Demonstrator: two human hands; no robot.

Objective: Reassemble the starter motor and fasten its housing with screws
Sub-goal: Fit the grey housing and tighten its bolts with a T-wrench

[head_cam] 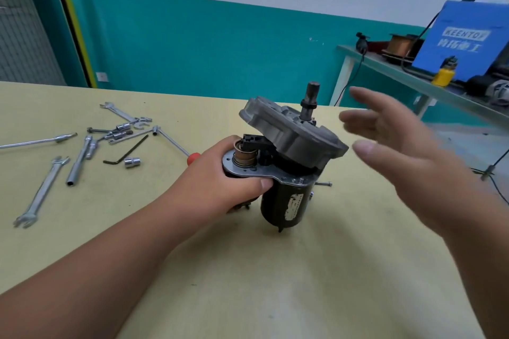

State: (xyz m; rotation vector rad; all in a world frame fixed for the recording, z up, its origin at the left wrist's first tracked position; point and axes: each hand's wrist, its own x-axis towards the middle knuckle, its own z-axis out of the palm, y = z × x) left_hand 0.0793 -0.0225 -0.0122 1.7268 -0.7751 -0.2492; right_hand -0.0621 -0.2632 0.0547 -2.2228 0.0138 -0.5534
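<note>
The starter motor point(286, 201) stands upright on the yellow table point(248, 283), its black cylindrical body at the bottom. My left hand point(220, 184) grips its solenoid side just under the metal plate. A grey cast housing point(289, 132) sits tilted on top, lifted at the left, with the shaft point(309, 102) poking up through it. A brown spring and black lever show in the gap under the housing. My right hand point(407, 151) hovers to the right of the housing, fingers spread, touching nothing. A long screw point(325, 184) lies behind the motor.
Several wrenches, sockets, an Allen key point(126, 150) and a red-handled tool point(192, 158) lie scattered at the table's left. A second bench point(413, 80) at the back right carries a blue machine point(465, 41), a copper wire spool and a yellow bottle.
</note>
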